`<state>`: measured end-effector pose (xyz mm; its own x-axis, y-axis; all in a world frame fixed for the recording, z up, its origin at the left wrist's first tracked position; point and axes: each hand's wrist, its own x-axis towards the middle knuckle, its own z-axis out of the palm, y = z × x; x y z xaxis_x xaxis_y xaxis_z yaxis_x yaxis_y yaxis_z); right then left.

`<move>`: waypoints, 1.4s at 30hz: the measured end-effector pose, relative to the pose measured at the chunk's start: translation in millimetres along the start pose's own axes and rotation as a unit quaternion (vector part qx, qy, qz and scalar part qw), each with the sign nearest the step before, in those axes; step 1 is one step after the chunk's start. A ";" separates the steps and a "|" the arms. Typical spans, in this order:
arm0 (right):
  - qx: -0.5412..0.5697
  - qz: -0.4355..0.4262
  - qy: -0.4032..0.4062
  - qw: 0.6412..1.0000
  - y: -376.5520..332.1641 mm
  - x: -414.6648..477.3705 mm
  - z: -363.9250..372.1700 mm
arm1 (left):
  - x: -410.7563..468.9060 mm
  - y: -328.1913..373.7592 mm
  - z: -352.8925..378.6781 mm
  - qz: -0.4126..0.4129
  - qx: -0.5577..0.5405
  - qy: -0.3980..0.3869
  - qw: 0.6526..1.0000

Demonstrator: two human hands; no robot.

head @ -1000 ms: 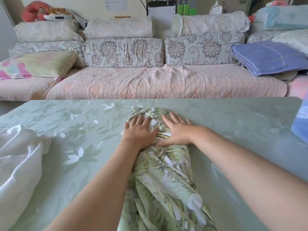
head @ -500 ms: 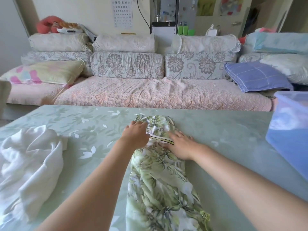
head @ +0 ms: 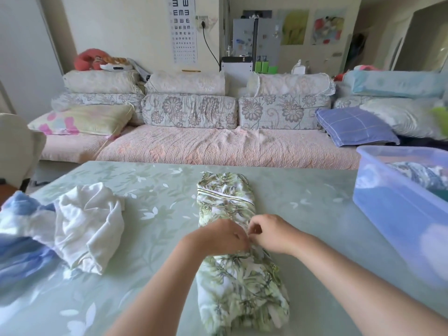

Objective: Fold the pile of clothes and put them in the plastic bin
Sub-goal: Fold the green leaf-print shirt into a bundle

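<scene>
A green leaf-print garment point(head: 232, 275) lies as a long narrow strip down the middle of the table, folded lengthwise. My left hand point(head: 219, 236) and my right hand point(head: 270, 232) meet over its middle, fingers curled and pinching the cloth there. At the left lie a crumpled white garment point(head: 89, 224) and a blue-and-white one point(head: 21, 229). The translucent blue plastic bin point(head: 397, 209) stands at the right edge of the table with folded clothes inside.
The table point(head: 150, 197) has a pale green leaf-pattern cover. Behind it runs a long sofa point(head: 218, 149) with floral cushions and a blue checked pillow point(head: 354, 127). A cream chair back point(head: 17, 146) stands at the far left.
Both hands have drawn back from the garment's far end to its middle and closed on the cloth. My view has lifted, bringing the bin and the pile into sight.
</scene>
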<state>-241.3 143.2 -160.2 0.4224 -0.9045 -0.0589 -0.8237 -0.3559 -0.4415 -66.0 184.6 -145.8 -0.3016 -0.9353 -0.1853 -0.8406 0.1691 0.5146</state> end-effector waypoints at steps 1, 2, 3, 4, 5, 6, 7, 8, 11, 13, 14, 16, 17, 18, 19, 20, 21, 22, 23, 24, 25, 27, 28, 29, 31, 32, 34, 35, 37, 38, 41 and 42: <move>0.003 0.001 -0.002 1.000 0.7 -7.4 1.8 | -8.2 0.8 3.8 0.001 0.021 -0.024 0.999; 0.004 0.003 -0.007 1.000 0.7 -14.3 3.4 | -14.2 -0.6 7.9 0.004 0.064 -0.043 0.997; 0.000 0.005 -0.016 1.000 0.2 -20.6 5.0 | -19.4 -2.7 12.6 0.009 0.101 -0.054 0.993; -0.011 0.007 -0.025 1.000 -0.6 -26.6 6.7 | -23.9 -5.1 17.4 0.012 0.122 -0.055 0.991; -0.026 0.009 -0.033 0.999 -1.5 -31.7 8.6 | -27.3 -8.4 22.6 0.013 0.120 -0.045 0.992; -0.040 0.010 -0.041 0.998 -3.2 -36.9 10.0 | -30.8 -12.1 26.9 0.010 0.099 -0.026 0.995; -0.047 0.010 -0.049 0.998 -4.9 -42.1 11.1 | -34.6 -15.7 30.0 0.009 0.070 0.000 0.997; -0.047 0.009 -0.057 0.997 -6.6 -47.8 11.8 | -39.6 -18.9 32.1 0.005 0.046 0.023 0.999; -0.009 0.008 -0.068 0.998 -6.5 -55.8 14.6 | -52.5 -26.2 30.9 0.025 0.008 0.103 0.994; 0.012 0.003 -0.071 0.997 -7.6 -62.5 15.6 | -68.2 -25.9 27.3 0.056 -0.024 0.164 0.985; 0.016 -0.003 -0.075 0.997 -8.1 -65.6 16.4 | -77.5 -24.3 25.8 0.058 -0.051 0.180 0.981; 0.016 -0.019 -0.082 0.996 -8.7 -70.2 18.3 | -93.5 -22.2 25.3 0.034 -0.078 0.176 0.981; 0.017 -0.022 -0.078 0.997 -9.1 -72.4 19.8 | -100.0 -21.6 25.9 0.013 -0.074 0.161 0.984; 0.015 -0.026 -0.063 0.998 -9.3 -74.1 21.4 | -104.4 -22.4 26.8 -0.013 -0.065 0.134 0.989; 0.010 -0.031 -0.039 0.999 -9.3 -75.0 23.6 | -107.6 -23.1 27.6 -0.042 -0.053 0.094 0.993; 0.000 -0.038 -0.013 0.999 -9.7 -76.1 25.7 | -110.6 -22.4 28.4 -0.074 -0.042 0.047 0.995; -0.010 -0.043 0.005 0.999 -10.7 -77.3 27.2 | -111.2 -22.6 30.0 -0.102 -0.037 0.010 0.994; -0.019 -0.049 0.011 0.999 -12.4 -78.7 28.3 | -110.6 -21.6 30.7 -0.125 -0.047 -0.003 0.991; -0.025 -0.056 0.007 0.998 -14.0 -80.0 29.2 | -108.3 -19.8 31.2 -0.138 -0.058 0.006 0.989; -0.028 -0.062 -0.010 0.998 -15.3 -81.5 30.4 | -106.1 -17.4 31.3 -0.137 -0.060 0.039 0.988; -0.029 -0.060 -0.034 0.997 -16.2 -82.8 31.9 | -103.3 -14.9 31.3 -0.121 -0.045 0.086 0.988; -0.042 -0.048 -0.076 0.995 -17.3 -85.8 34.7 | -97.7 -9.3 31.2 -0.082 -0.017 0.164 0.983; -0.054 -0.047 -0.080 0.994 -18.3 -86.9 35.1 | -94.8 -9.0 32.3 -0.068 -0.025 0.163 0.984; -0.062 -0.049 -0.069 0.994 -19.0 -88.0 35.0 | -93.8 -7.9 34.2 -0.060 -0.041 0.131 0.989; -0.053 -0.061 -0.014 0.997 -21.2 -88.9 30.6 | -96.9 -3.7 38.9 -0.061 -0.060 0.041 0.996; -0.031 -0.071 0.021 0.997 -22.3 -89.0 28.0 | -97.9 -2.7 41.2 -0.063 -0.042 0.021 0.997; 0.021 -0.099 0.086 0.991 -25.8 -90.3 24.3 | -96.3 -2.1 45.2 -0.057 0.021 0.060 0.996; 0.043 -0.115 0.116 0.986 -28.0 -91.8 24.1 | -95.2 -0.1 45.9 -0.049 0.043 0.099 0.993; 0.075 -0.145 0.159 0.974 -34.3 -97.2 26.2 | -95.1 2.8 44.6 -0.035 0.053 0.189 0.980; 0.076 -0.157 0.172 0.970 -37.1 -100.1 27.8 | -95.7 2.5 43.8 -0.025 0.045 0.238 0.970; 0.012 -0.165 0.162 0.973 -42.3 -104.9 31.3 | -104.2 -5.0 34.7 0.031 0.023 0.366 0.930; -0.004 -0.158 0.146 0.977 -42.8 -105.4 32.7 | -108.1 -9.6 31.4 0.062 0.032 0.385 0.920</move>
<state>-238.2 261.5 -164.4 0.5299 -0.7779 0.3378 -0.6733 -0.6281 -0.3901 -39.4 293.8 -157.0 -0.0086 -0.8467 0.5320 -0.8534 0.2835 0.4374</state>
